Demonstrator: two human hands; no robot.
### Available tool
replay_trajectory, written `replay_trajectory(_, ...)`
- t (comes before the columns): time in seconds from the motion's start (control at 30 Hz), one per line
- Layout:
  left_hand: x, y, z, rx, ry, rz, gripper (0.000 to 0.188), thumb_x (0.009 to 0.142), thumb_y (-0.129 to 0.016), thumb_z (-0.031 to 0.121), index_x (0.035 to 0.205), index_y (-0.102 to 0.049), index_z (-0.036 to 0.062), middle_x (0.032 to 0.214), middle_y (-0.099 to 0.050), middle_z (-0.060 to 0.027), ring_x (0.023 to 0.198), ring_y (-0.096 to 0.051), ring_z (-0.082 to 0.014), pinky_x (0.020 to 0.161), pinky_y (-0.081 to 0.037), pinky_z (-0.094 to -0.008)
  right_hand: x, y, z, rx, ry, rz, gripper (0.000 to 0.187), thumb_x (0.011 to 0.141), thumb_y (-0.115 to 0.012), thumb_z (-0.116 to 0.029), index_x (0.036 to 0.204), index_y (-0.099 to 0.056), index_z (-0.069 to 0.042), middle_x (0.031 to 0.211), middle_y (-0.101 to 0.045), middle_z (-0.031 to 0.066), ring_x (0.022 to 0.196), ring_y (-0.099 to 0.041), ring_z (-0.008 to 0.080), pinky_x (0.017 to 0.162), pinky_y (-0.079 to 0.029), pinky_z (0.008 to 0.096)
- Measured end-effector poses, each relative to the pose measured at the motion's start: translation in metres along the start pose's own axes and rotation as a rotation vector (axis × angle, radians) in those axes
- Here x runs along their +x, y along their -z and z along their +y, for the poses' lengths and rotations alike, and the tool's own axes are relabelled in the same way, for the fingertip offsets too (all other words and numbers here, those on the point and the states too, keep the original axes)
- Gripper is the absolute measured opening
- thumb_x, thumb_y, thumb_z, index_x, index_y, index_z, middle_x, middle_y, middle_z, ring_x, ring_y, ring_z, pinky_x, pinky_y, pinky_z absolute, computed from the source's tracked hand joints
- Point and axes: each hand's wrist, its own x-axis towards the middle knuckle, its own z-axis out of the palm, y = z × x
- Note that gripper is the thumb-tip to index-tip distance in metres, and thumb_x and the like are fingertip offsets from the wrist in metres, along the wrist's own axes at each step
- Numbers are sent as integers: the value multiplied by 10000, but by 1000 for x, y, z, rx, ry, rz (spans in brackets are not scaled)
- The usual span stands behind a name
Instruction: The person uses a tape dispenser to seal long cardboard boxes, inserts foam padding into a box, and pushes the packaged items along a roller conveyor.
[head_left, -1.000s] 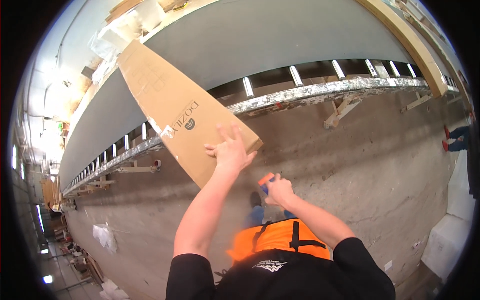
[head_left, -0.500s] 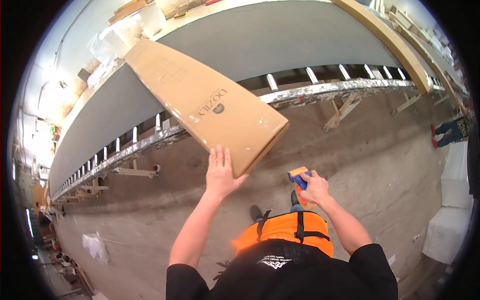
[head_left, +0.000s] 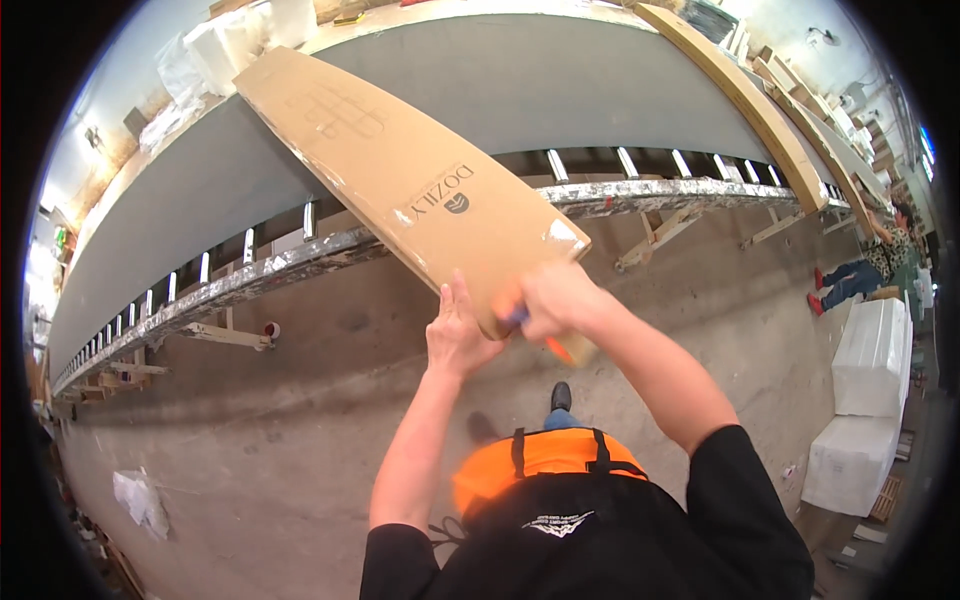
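Observation:
A long, flat brown cardboard box [head_left: 400, 165] lies slantwise across the conveyor, its near end jutting over the front rail. My left hand [head_left: 462, 338] is open at the box's near left corner, fingers stretched up against it and the thumb by the lower edge. At the near end face, my right hand [head_left: 560, 303] grips a blue and orange tape dispenser [head_left: 514, 306], blurred by motion. Where exactly the dispenser meets the cardboard cannot be made out. A glossy strip of clear tape [head_left: 563, 234] shows at the box's near right corner.
The roller conveyor [head_left: 640, 190] with a grey top runs across the view. A long cardboard-coloured beam [head_left: 740, 95] crosses it at right. White wrapped blocks [head_left: 860, 400] stand on the right, with another person [head_left: 865, 270] beyond. A crumpled plastic sheet [head_left: 140, 503] lies on the floor.
My right hand has brought the tape dispenser up and left, from beside my body to the box's near end. My left hand has shifted slightly down and right at the corner.

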Motion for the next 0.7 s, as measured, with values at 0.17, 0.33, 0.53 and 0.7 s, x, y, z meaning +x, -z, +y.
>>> replay_trajectory(0.17, 10, 10, 8, 76, 16, -94, 1287, 518, -918, 382, 1505, -217, -55, 1376, -518, -280, 1245, -524, -481, 849, -571, -444, -100, -129, 34, 110, -81, -654, 295, 583, -647, -244, 836, -789, -190, 868, -736, 117, 907, -692, 322, 780, -565, 416)
replay_trajectory(0.33, 9, 15, 0, 77, -19, -78, 1277, 526, -915, 370, 1503, -212, -57, 1348, -535, -283, 1239, -512, -516, 836, -574, -441, -106, -101, 43, 355, -33, 72, 542, 658, -694, -271, 1199, -664, -275, 1033, -593, 127, 949, -652, 342, 818, -538, 451)
replay_trajectory(0.53, 5, 9, -1, 6, 48, 6, 1273, 548, -900, 373, 1500, -183, -76, 1373, -507, -293, 1232, -520, -511, 840, -572, -453, -41, -2, 3, 197, 52, 657, 408, 692, -727, -243, 1095, -723, -185, 1091, -649, 98, 805, -690, 330, 710, -562, 420)
replay_trajectory(0.7, -2, 11, -9, 59, 68, -44, 1289, 546, -896, 378, 1505, -163, -74, 1416, -462, -302, 1255, -515, -480, 853, -568, -462, 3, 6, -19, 54, -57, -65, 303, 600, -683, -271, 870, -775, -165, 871, -717, 180, 844, -698, 344, 733, -571, 436)
